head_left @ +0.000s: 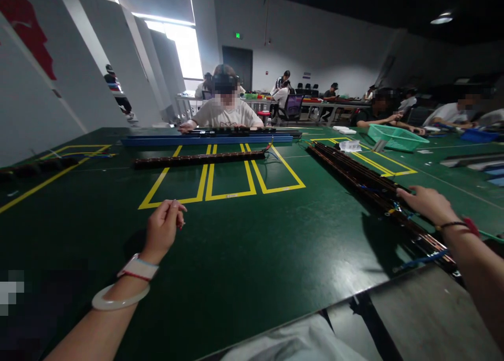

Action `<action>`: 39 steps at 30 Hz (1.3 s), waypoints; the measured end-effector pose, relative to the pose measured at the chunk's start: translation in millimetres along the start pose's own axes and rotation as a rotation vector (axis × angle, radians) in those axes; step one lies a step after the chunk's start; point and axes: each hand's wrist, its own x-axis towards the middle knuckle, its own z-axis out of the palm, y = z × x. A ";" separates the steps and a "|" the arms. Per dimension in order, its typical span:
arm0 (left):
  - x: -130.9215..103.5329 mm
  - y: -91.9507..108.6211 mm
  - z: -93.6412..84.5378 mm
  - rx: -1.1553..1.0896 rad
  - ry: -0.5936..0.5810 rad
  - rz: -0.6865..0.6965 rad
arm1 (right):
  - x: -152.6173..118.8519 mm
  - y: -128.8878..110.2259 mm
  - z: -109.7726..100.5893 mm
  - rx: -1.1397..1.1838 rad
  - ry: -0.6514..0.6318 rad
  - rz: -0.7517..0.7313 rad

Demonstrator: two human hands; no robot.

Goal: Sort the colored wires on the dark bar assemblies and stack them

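Observation:
My left hand (163, 227) hovers over the green table (236, 256), its fingers curled together. A small red spot shows by the fingertips, but whether anything is held there I cannot make out. On the right, my right hand (427, 206) reaches over a bundle of long dark rails (354, 174) with coppery stripes, fingers stretched out and touching or just above them. Its far fingers are partly hidden. Blue wires (427, 258) with metal lugs trail from the bundle's near end. A single dark rail (200, 160) lies crosswise ahead, wires at its right end.
Yellow tape rectangles (230, 195) mark the table. Beyond them lies a long blue channel (208, 140), with a seated person (226, 111) behind it. A green basket (397, 137) stands at the back right. More dark rails (39, 166) lie at far left. Other people sit further back.

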 end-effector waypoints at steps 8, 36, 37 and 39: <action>-0.1 5.0 4.0 -0.019 -0.019 -0.055 | 11.0 -164.7 -43.1 0.504 0.315 -0.167; 1.4 0.3 1.4 0.114 -0.282 -0.256 | 146.4 -458.4 185.0 -0.084 -0.172 -0.833; 1.6 0.3 1.5 0.128 -0.285 -0.257 | 148.0 -459.0 187.4 -0.082 -0.174 -0.829; 2.1 -0.6 1.1 0.149 -0.289 -0.258 | 150.6 -459.6 189.8 -0.070 -0.166 -0.826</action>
